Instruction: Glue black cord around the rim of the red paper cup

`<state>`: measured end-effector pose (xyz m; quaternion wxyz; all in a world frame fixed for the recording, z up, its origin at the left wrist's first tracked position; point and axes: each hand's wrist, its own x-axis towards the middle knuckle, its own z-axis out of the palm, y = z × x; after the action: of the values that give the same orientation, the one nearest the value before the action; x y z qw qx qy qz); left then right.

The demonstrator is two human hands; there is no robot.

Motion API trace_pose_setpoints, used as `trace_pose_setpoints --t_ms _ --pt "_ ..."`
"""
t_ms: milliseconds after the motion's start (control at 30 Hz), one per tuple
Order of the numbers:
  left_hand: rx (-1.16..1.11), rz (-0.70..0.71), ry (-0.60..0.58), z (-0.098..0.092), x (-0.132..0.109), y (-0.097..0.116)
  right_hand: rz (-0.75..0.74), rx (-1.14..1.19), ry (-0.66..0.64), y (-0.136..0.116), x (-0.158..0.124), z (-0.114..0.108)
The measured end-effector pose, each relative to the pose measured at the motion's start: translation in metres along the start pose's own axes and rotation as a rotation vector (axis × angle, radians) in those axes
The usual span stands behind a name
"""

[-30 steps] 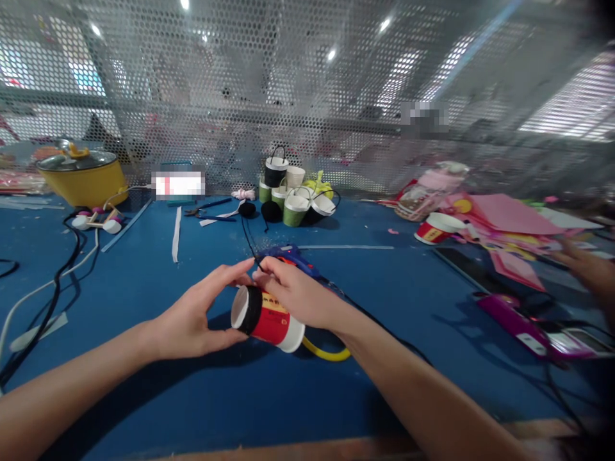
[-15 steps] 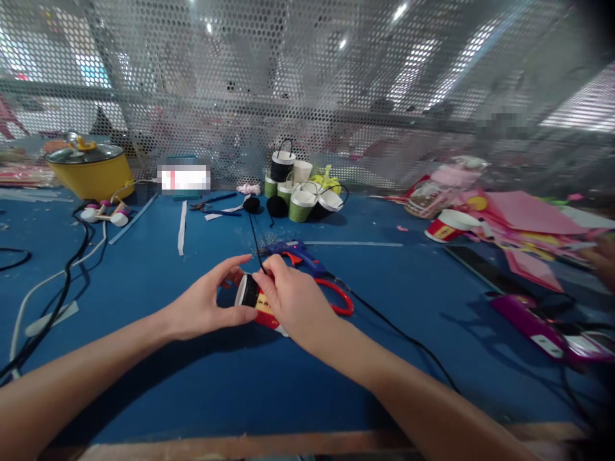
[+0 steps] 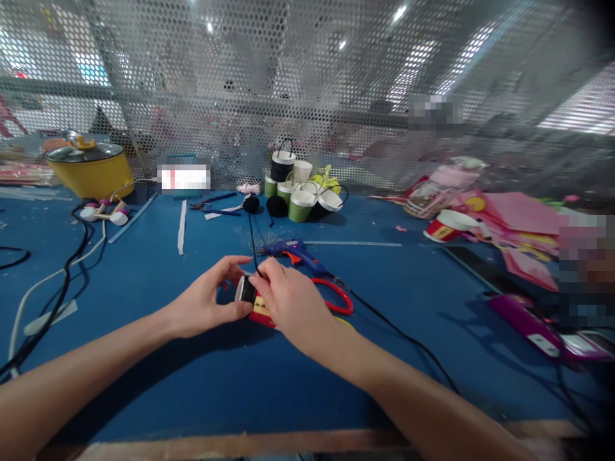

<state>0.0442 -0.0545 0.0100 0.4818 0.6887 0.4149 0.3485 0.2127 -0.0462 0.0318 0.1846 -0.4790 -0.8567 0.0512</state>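
A red paper cup [image 3: 254, 306] with a black band round its rim lies on its side above the blue table [image 3: 202, 378]. My left hand [image 3: 209, 301] curls round the cup's open end, thumb below and fingers over the top. My right hand [image 3: 291, 301] covers the cup's body and pinches a thin black cord [image 3: 252, 240] at the rim. The cord runs away from me to a black spool [image 3: 250, 204]. A blue glue gun [image 3: 298, 251] and red-handled scissors [image 3: 336, 296] lie just behind my right hand.
Several small green and black cup baskets [image 3: 300, 192] stand by the mesh wall. A yellow pot [image 3: 89, 168] sits far left, with cables [image 3: 62, 275] trailing across the left side. Pink paper sheets [image 3: 519, 224], a red cup [image 3: 446, 227] and a purple tool [image 3: 523, 320] lie at right.
Both hands and the cup have shifted slightly away from me and lower toward the table. The right hand now hides more of the cup. The red scissors came into view.
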Motion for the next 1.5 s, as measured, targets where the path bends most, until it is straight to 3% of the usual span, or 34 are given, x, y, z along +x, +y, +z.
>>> trace_pose_setpoints --t_ms 267,533,767,867,1000,1133,1267,1500 --pt "-0.009 0.036 -0.02 -0.001 0.001 0.002 -0.05 0.184 -0.004 0.002 0.006 -0.014" --pt "-0.04 0.066 -0.003 -0.001 0.0 0.002 0.052 0.12 -0.084 0.006 0.007 -0.011" --pt "-0.019 -0.006 0.017 0.001 0.002 0.004 0.014 0.032 -0.05 -0.002 0.006 -0.001" --pt "-0.027 -0.034 0.009 0.0 0.001 0.005 -0.001 0.132 -0.059 -0.002 0.007 -0.002" --pt "-0.054 -0.125 -0.053 -0.014 -0.004 0.006 0.068 0.254 -0.019 0.024 0.015 -0.018" --pt "-0.136 -0.238 -0.047 -0.035 -0.009 0.005 0.266 -0.024 0.011 0.078 0.028 -0.036" --pt "-0.169 -0.311 -0.049 -0.045 -0.009 0.006 0.275 -0.188 -0.055 0.121 0.036 -0.032" --pt "-0.265 -0.332 -0.201 -0.035 0.0 0.01 0.204 -0.362 -0.246 0.14 0.051 -0.014"
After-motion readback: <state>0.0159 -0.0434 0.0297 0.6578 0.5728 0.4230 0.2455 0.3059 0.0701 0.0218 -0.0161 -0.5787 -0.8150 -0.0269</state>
